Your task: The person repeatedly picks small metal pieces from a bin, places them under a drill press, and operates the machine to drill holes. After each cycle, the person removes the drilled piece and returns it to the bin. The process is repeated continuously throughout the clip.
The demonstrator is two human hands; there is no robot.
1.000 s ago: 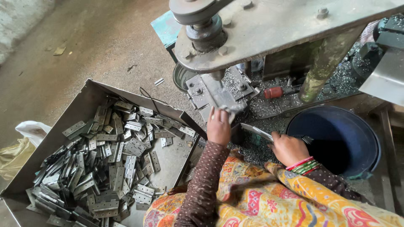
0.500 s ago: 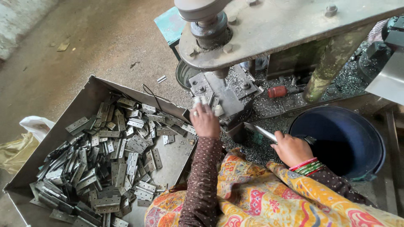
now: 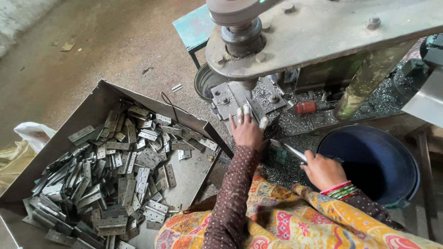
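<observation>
My left hand (image 3: pixel 247 130) reaches forward onto the press bed (image 3: pixel 233 97) under the ram, its taped fingertips pressing a flat metal hinge piece (image 3: pixel 253 108) there. My right hand (image 3: pixel 323 169) is closed around a thin metal rod (image 3: pixel 288 149) that points left toward the press bed, just beside the dark blue tub (image 3: pixel 397 159). The grey press machine (image 3: pixel 323 32) arches over both hands.
A large sheet-metal tray (image 3: pixel 92 108) at my left holds several grey hinge plates (image 3: pixel 115 170). Metal shavings cover the machine base (image 3: pixel 295 122). A red-handled tool (image 3: pixel 307 107) lies there. A teal stool (image 3: pixel 196 27) and a round pan (image 3: pixel 205 83) stand behind, a white bag (image 3: pixel 32 133) at far left.
My left hand has moved forward and up from the bench edge onto the press bed. My right hand has stayed in place with the rod.
</observation>
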